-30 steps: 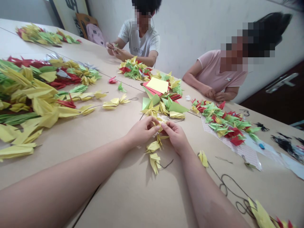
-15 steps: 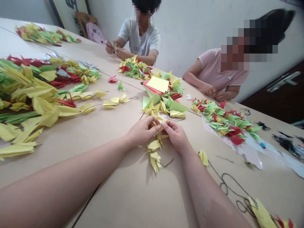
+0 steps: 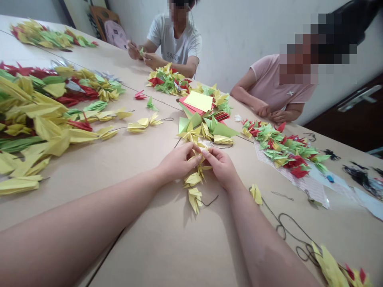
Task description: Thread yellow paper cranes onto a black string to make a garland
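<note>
Both my hands meet over a string of yellow folded-paper cranes (image 3: 194, 196) at the middle of the table. My left hand (image 3: 181, 159) is closed, thumb and fingers pinching a yellow paper crane from the left. From the right, my right hand (image 3: 220, 165) pinches the same piece, its thumb nearly touching the left fingertips. The held crane is mostly hidden by the fingers. Below the hands, more cranes hang along the strand and lie on the table, and a dark cord end (image 3: 212, 201) curls out to the right. Just beyond sits another yellow crane (image 3: 191, 133).
A stack of square paper (image 3: 199, 101) lies beyond my hands. Heaps of folded cranes (image 3: 50, 115) cover the left; a red-green-yellow garland (image 3: 287, 149) lies right. Loose cord (image 3: 283, 223) loops beside my right forearm. Two people sit across the table (image 3: 143, 247), their hands at work.
The view has shifted slightly, so the surroundings sit a little higher. My hands stay at the same crane, with the right fingers moved slightly. The person at the back left has shifted their hands slightly.
</note>
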A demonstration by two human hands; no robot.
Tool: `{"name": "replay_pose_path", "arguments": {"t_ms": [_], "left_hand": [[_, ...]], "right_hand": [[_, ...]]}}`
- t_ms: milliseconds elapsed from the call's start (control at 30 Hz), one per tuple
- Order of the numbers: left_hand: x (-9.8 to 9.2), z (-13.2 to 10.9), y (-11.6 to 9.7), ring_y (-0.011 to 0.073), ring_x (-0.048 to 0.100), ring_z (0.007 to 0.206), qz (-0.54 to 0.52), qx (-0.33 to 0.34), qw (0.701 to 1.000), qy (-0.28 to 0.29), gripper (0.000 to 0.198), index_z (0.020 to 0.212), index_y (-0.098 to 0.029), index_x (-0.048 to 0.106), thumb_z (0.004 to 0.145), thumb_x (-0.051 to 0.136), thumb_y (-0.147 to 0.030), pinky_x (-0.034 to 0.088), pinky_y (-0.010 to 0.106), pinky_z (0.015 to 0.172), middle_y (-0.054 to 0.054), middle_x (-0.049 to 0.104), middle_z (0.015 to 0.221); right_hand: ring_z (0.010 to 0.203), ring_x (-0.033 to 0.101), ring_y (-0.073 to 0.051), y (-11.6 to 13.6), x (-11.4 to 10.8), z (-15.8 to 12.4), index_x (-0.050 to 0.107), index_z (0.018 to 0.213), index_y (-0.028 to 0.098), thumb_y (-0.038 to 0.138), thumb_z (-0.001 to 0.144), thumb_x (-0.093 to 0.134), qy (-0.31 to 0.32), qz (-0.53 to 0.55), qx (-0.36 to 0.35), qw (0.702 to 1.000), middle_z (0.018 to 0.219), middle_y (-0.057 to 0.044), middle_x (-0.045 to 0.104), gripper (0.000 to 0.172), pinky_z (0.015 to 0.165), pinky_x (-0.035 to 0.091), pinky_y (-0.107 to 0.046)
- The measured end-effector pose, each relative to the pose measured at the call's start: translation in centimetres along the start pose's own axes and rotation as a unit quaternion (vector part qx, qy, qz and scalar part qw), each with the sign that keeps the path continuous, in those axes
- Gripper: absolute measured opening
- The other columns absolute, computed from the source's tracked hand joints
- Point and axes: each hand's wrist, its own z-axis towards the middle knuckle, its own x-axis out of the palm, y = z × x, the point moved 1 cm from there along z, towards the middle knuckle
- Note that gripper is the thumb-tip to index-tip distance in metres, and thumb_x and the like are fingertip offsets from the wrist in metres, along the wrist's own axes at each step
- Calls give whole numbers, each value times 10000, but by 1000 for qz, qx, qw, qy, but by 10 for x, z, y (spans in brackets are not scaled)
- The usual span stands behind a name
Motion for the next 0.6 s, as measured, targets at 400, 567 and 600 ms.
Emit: {"name": "replay_pose_path", "arguments": {"t_ms": [400,567,600], "left_hand": [[0,-1,-2,90,396,504,22,10,1000,1,218,879,-189,513,778,468,-377,297,207,483,-48,439,563],[0,0,-1,91,398,500,17,10,1000,2,213,880,-194,507,781,464,-377,296,207,482,-50,440,555],[1,0,-1,92,399,500,16,10,1000,2,213,882,-195,506,781,463,-378,295,207,481,-50,441,555]], "right_hand": [[540,497,-75,2,1,-1,510,633,167,395,697,613,1,11,-1,1000,588,41,532,259,515,402,-198],[529,490,-76,3,1,-1,513,636,170,400,694,613,2,5,1,1000,586,42,529,257,506,401,-203],[528,489,-76,3,1,0,513,635,171,400,694,613,1,5,1,1000,587,42,530,257,504,400,-203]]}}
